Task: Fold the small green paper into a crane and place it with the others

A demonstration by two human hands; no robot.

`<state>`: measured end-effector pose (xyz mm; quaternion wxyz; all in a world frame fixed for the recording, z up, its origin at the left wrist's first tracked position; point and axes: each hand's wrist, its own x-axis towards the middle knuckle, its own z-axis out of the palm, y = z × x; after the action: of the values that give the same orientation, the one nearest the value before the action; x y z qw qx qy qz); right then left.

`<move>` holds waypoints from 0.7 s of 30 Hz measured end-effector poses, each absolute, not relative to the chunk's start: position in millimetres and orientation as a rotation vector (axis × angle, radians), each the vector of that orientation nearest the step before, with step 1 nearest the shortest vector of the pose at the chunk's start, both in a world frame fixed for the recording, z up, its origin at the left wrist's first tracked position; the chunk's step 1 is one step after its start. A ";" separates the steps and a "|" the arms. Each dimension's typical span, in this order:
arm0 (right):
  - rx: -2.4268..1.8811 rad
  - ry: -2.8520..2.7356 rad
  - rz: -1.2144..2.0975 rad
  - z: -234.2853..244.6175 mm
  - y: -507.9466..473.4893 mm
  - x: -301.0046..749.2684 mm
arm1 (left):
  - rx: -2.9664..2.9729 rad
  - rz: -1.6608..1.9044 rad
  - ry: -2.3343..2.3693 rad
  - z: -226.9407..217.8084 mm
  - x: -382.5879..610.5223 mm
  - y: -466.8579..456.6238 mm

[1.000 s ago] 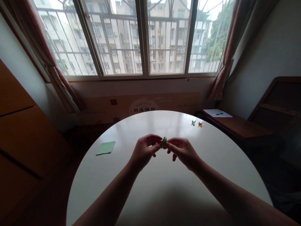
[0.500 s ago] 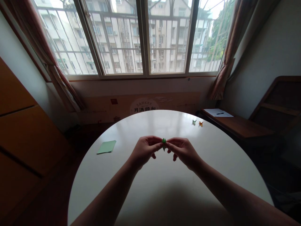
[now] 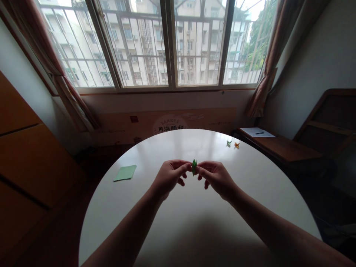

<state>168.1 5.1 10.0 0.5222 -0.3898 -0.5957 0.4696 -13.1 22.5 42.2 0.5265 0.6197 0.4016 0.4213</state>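
Observation:
Between my two hands, above the middle of the table, is a small folded piece of green paper (image 3: 194,167), narrow and pointed at top and bottom. My left hand (image 3: 172,177) pinches its left side between thumb and fingers. From the other side, my right hand (image 3: 215,176) pinches it the same way, its lower fingers curled loosely beneath. The fingertips hide part of the folds.
A stack of light green square paper (image 3: 125,173) lies on the left of the round white table (image 3: 194,222). Toward the far right edge stand a small green paper crane (image 3: 228,143) and an orange one (image 3: 237,145). Beyond, a wooden chair (image 3: 292,148) bears a sheet with a pen (image 3: 259,133).
The green folded paper has turned a little between my fingers and now shows a taller, narrower side. My left fingertips have shifted slightly left. The other things lie as before.

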 end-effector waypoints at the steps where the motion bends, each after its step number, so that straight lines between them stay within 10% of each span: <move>1: -0.937 -1.424 1.123 10.5 4.9 168.2 | 1.458 0.994 0.971 43.2 -13.4 22.4; 21: -0.959 -1.419 1.198 8.9 3.6 163.6 | 1.764 0.983 1.048 38.5 -9.6 18.7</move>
<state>163.6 3.6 8.9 0.5020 -0.3968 -0.5871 0.4958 -9.6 18.7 38.5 0.4198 0.7038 0.4180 0.3922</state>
